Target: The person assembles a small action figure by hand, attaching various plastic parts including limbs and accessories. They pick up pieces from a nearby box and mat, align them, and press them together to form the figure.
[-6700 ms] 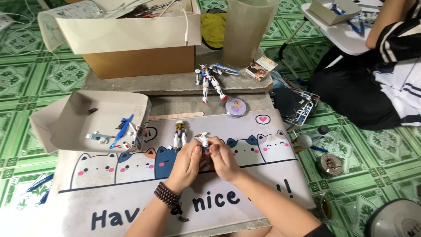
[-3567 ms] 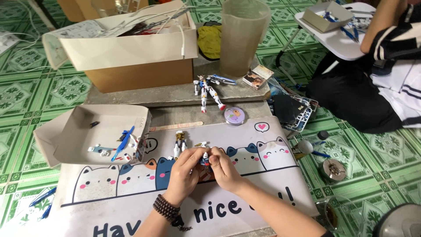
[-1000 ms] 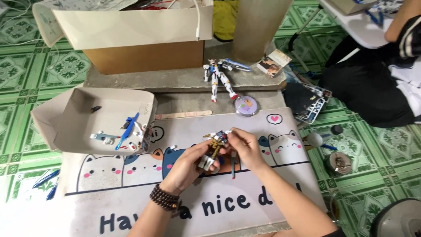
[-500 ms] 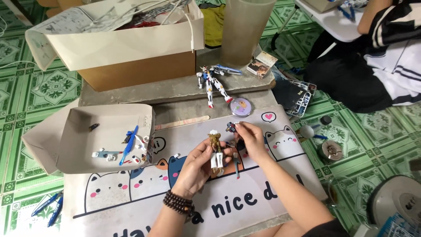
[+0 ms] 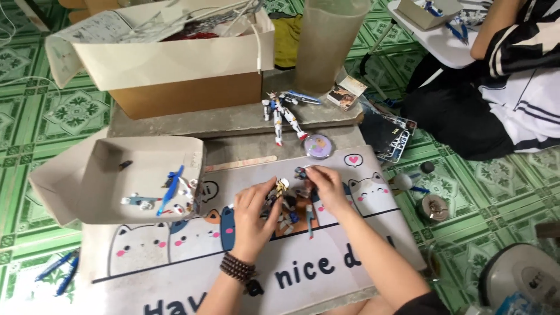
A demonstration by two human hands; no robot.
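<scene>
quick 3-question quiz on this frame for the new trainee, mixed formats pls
1. True or false: the left hand and the right hand both touch the small model figure over the cat-print mat.
2. Multiple choice: where does the finished white, blue and red figure lie? A) in the white tray B) on the grey slab beside the cardboard box C) on the green tiled floor
3. Fill in: the round purple tin sits just below the finished figure's ____.

Key: 1 true; 2 B; 3 feet.
</scene>
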